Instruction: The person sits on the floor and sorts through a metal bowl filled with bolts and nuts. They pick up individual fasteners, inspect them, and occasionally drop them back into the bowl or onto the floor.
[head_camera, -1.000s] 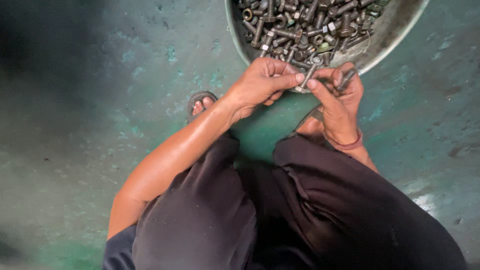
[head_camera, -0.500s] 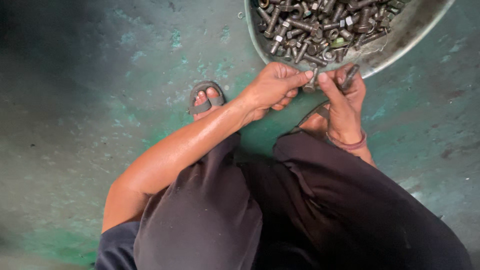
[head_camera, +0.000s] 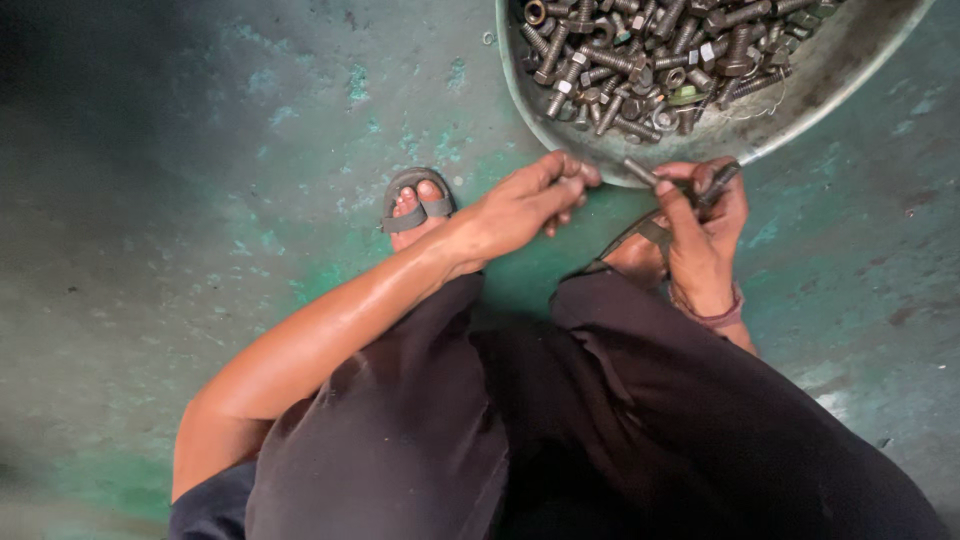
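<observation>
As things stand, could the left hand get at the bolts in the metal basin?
Probably yes. The left hand sits just below the basin rim, and the bolts lie heaped and uncovered beyond it. Only the low rim lies between. Whether its fingers already pinch something small is unclear.

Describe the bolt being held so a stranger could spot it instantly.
Start at the big round metal basin heaped with dark bolts. Below its near rim, the right hand grips one dark steel bolt. Unlike the rest, it is outside the basin, beside the left hand.
</observation>
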